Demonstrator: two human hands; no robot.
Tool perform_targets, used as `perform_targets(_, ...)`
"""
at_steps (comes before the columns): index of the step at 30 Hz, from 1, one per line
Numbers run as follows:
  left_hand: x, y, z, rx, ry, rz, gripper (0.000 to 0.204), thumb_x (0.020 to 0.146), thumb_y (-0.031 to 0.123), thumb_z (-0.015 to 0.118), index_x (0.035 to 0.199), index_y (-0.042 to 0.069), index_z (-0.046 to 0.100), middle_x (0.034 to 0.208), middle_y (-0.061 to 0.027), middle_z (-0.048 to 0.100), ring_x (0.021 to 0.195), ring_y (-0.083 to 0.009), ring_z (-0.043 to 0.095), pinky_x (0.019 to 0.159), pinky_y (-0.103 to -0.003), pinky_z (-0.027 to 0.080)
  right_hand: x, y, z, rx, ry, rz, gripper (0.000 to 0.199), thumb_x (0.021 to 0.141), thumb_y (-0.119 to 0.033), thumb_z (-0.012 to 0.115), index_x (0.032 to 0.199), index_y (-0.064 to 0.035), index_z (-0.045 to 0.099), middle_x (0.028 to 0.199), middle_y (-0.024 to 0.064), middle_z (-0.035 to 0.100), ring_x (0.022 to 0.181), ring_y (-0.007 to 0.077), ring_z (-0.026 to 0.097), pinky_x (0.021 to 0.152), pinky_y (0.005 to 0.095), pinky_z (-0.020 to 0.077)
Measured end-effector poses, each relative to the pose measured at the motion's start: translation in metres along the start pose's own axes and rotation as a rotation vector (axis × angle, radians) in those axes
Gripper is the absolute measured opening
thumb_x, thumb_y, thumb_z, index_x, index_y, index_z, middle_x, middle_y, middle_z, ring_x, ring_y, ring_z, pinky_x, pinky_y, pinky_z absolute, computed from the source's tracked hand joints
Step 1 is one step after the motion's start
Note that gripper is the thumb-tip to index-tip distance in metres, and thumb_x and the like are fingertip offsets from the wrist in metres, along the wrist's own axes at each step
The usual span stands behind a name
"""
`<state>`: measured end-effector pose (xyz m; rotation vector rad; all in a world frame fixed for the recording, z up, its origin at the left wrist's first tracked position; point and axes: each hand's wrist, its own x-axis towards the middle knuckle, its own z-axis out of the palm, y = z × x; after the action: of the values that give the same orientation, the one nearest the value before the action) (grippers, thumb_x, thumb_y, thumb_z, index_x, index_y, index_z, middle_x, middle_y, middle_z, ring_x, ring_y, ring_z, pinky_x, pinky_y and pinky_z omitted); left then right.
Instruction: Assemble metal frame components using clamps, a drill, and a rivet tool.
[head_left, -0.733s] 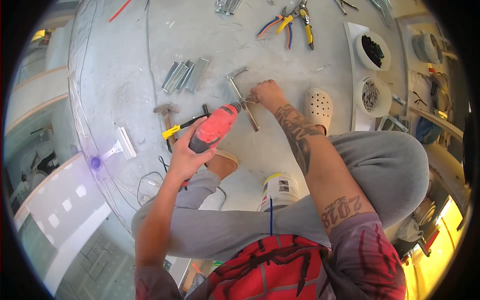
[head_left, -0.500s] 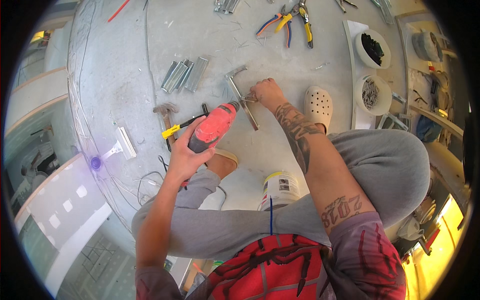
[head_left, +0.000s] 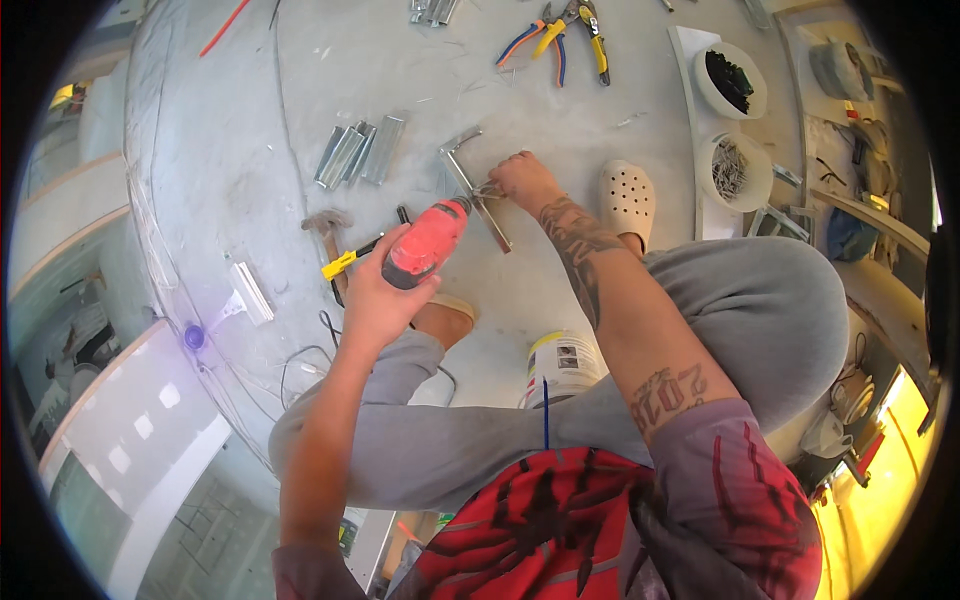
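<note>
A red corded-looking power drill [head_left: 428, 243] is gripped in my left hand [head_left: 385, 305], its chuck pointing up and right. The chuck meets the middle of a bent metal bracket [head_left: 457, 170] on the floor. At the bracket's right side my right hand [head_left: 526, 182] is closed; a small shiny metal piece shows at its fingertips, too small to tell its kind. Left of the drill lie a hammer [head_left: 328, 240] and a yellow-and-black tool [head_left: 340, 265], partly hidden. Several cut metal channel pieces [head_left: 383, 148] lie beyond the drill.
Pliers with coloured handles [head_left: 550, 45] lie at the far side. On the right stand a bowl of black pieces [head_left: 758, 95] and a bowl of screws or nails [head_left: 762, 170]. A white bucket [head_left: 562, 365] is between my legs. Cables [head_left: 175, 290] run along the left.
The view has shifted slightly, so floor items sit a little further left and up. Both hands keep their places at the bracket, with the drill still against it.
</note>
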<state>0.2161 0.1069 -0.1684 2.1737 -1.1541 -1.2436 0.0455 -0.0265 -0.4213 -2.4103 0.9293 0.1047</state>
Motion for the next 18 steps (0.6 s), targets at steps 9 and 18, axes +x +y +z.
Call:
perform_targets(9, 0.0041, -0.0029, -0.0026, 0.009, -0.015, 0.007, 0.066, 0.07, 0.014, 0.077, 0.13, 0.001, 0.054, 0.112, -0.0127, 0.068, 0.102, -0.0182, 0.065, 0.092, -0.03, 0.048, -0.0015, -0.0016, 0.0002, 0.007, 0.002, 0.003, 0.012, 0.079, -0.017, 0.059, 0.085, -0.0163, 0.07, 0.089, 0.0051, 0.069, 0.096, 0.0234, 0.063, 0.097, 0.0392, 0.0408)
perform_targets(18, 0.002, -0.0021, -0.0032, 0.012, -0.037, -0.014, 0.062, 0.072, 0.009, 0.076, 0.13, 0.002, 0.054, 0.115, -0.0108, 0.066, 0.104, -0.0163, 0.063, 0.093, -0.03, 0.047, -0.0006, -0.0003, -0.0013, 0.004, -0.021, -0.018, 0.011, 0.079, -0.017, 0.061, 0.086, -0.0158, 0.07, 0.091, 0.0055, 0.069, 0.097, 0.0239, 0.064, 0.096, 0.0393, 0.0411)
